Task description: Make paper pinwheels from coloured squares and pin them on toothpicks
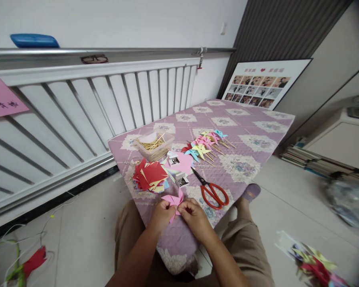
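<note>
A pink paper pinwheel (pixel 176 197) is held over the near end of the table between both hands. My left hand (pixel 162 214) pinches it from the left, near its centre. From the right, my right hand (pixel 194 215) has its fingers closed at the pinwheel's middle; whether a small pin sits between them is hidden. Just beyond are two small white boxes of metal pins, one nearer (pixel 182 180) and one farther (pixel 175 160). A stack of red and yellow paper squares (pixel 151 175) lies to the left. Orange-handled scissors (pixel 212 191) rest to the right, blades pointing away.
A clear plastic box (pixel 157 153) of thin wooden sticks stands at the table's left. Several finished pinwheels on sticks (pixel 206 143) lie behind the scissors. A white radiator (pixel 107 103) runs along the left wall. More pinwheels (pixel 315 267) are on the floor at right.
</note>
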A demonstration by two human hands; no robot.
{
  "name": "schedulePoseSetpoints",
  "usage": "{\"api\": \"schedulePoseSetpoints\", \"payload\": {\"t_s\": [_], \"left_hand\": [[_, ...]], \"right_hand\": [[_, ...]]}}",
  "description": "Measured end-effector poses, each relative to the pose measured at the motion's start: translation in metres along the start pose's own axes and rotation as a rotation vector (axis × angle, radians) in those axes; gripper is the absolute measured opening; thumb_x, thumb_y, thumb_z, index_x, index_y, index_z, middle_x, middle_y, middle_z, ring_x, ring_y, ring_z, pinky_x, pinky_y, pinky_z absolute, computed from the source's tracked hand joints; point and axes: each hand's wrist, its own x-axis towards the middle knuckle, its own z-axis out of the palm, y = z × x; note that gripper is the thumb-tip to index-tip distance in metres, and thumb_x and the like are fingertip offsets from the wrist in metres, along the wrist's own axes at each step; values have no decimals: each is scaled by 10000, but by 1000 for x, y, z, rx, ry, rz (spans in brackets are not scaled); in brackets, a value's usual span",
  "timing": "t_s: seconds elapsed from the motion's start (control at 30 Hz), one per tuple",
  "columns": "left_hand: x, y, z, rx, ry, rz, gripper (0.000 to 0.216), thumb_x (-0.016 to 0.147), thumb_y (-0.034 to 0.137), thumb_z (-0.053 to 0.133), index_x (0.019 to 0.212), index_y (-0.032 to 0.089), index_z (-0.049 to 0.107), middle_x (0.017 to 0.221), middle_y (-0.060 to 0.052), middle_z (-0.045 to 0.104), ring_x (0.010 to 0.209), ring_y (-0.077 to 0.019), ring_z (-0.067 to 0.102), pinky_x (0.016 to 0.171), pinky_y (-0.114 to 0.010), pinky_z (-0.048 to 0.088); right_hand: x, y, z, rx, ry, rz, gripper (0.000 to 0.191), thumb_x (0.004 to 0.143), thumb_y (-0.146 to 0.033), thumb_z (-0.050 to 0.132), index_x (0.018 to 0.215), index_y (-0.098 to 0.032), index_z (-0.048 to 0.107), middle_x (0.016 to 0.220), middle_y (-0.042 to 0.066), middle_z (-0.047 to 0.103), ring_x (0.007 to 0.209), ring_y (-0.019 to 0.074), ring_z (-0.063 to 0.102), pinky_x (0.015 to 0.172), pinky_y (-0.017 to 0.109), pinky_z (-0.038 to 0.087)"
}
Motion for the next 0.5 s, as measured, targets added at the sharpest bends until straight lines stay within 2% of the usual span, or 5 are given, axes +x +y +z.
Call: {"api": "schedulePoseSetpoints", "payload": {"t_s": [0.17, 0.33, 0.4, 0.5], "left_hand": [[-2, 3, -3, -42, -51, 58, 86, 739, 235, 551, 683, 200, 606, 571, 30, 593, 506, -123, 506, 518, -233, 369], [-3, 4, -3, -59, -61, 36, 104, 753, 259, 549, 667, 205, 573, 563, 36, 578, 494, -119, 497, 499, -227, 358], [-3, 3, -3, -61, -58, 13, 107, 759, 270, 556, 673, 208, 571, 584, 31, 598, 516, -121, 517, 516, -223, 379], [-2, 2, -3, -38, -72, -9, 138, 765, 273, 560, 642, 210, 552, 561, 28, 590, 500, -122, 504, 504, -224, 378]], "right_hand": [[2, 1, -1, 33, 0, 65, 139, 767, -266, 611, 646, -208, 647, 721, 4, 576, 710, 183, 579, 695, 314, 476], [2, 4, 3, 46, 116, 128, 132, 694, -269, 674, 664, -215, 558, 712, -4, 586, 693, 186, 573, 665, 310, 477], [2, 6, 5, 102, 130, 150, 167, 680, -259, 684, 782, -214, 560, 719, -17, 596, 689, 182, 586, 666, 309, 486], [4, 10, 6, 225, 91, 180, 501, 680, -234, 677, 1152, -195, 514, 722, -42, 619, 668, 175, 613, 675, 313, 499]]}}
